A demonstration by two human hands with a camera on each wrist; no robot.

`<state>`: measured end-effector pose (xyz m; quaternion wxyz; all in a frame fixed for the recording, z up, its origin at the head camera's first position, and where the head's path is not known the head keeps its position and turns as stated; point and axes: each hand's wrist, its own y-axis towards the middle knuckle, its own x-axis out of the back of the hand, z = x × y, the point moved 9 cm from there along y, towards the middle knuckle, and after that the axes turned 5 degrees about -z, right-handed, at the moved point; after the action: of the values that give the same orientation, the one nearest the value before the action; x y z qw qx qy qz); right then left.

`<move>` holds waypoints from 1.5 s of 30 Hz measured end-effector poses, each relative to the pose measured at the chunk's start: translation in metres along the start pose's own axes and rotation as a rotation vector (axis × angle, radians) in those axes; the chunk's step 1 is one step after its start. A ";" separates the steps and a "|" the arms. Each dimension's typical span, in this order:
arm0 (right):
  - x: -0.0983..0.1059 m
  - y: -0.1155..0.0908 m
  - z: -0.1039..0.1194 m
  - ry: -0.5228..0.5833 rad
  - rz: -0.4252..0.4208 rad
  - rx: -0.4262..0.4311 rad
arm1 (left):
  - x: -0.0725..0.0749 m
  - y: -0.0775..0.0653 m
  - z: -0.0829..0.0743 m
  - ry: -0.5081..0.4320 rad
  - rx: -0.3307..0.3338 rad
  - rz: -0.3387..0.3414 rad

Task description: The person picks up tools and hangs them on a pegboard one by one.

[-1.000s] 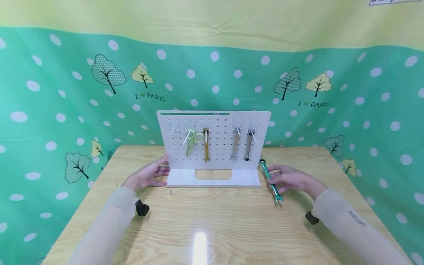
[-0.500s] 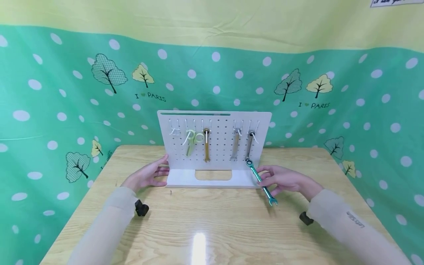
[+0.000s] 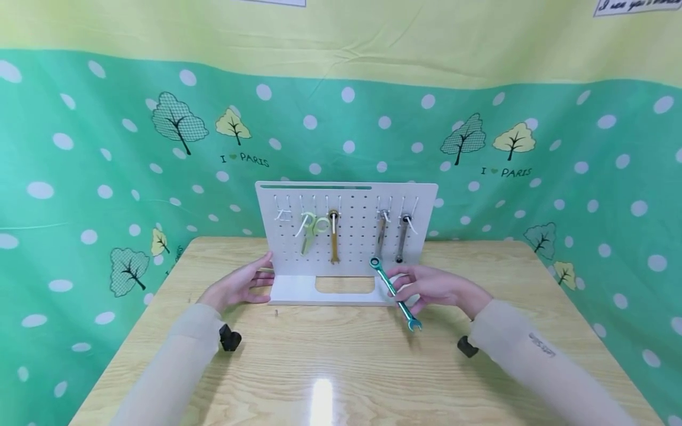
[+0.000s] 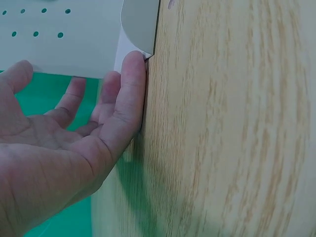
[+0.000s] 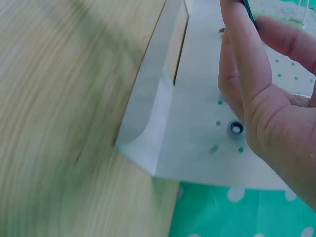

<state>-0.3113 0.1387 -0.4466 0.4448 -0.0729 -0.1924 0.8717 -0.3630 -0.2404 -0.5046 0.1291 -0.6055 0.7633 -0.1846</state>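
My right hand (image 3: 434,288) pinches a green metallic combination wrench (image 3: 385,276) between thumb and fingers, in front of the lower right of a white pegboard (image 3: 356,242). The wrench slants, ring end up and left, open jaw down and right. Only a sliver of it shows in the right wrist view, past the fingers (image 5: 249,64). At the board's left edge, my left hand (image 3: 242,283) rests with its fingers spread and gently bent. The left wrist view has those fingertips (image 4: 132,61) right at the edge of the board and its base.
From the board's hooks hang light green scissors (image 3: 307,234), a gold wrench (image 3: 334,242) and two silver wrenches (image 3: 401,242). An unloaded white hook (image 3: 282,215) is at the far left. The board stands on a wooden table (image 3: 298,355) before a green dotted curtain (image 3: 346,136).
My right hand has carried the green wrench leftward, from beside the board's right edge to in front of its lower right part. My left hand has stayed at the left edge.
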 end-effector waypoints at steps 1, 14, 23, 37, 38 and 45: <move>-0.002 0.002 0.002 -0.004 0.007 0.004 | 0.000 0.000 0.000 0.000 -0.001 0.000; -0.045 0.026 0.032 -0.007 0.093 0.057 | 0.002 0.003 0.003 -0.008 0.012 -0.011; -0.069 0.041 0.046 0.022 0.155 0.088 | 0.002 0.003 0.001 0.005 0.002 -0.015; -0.096 0.056 0.070 0.005 0.173 0.157 | 0.001 0.004 0.001 0.005 -0.005 0.007; -0.098 0.058 0.072 -0.005 0.165 0.168 | 0.000 0.005 0.001 0.001 -0.002 0.006; -0.111 0.069 0.089 0.036 0.099 0.209 | 0.000 0.004 0.004 -0.006 0.008 -0.008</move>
<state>-0.3236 -0.0110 -0.3974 0.4097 -0.0514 -0.0885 0.9065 -0.3653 -0.2401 -0.5098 0.1332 -0.6086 0.7597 -0.1865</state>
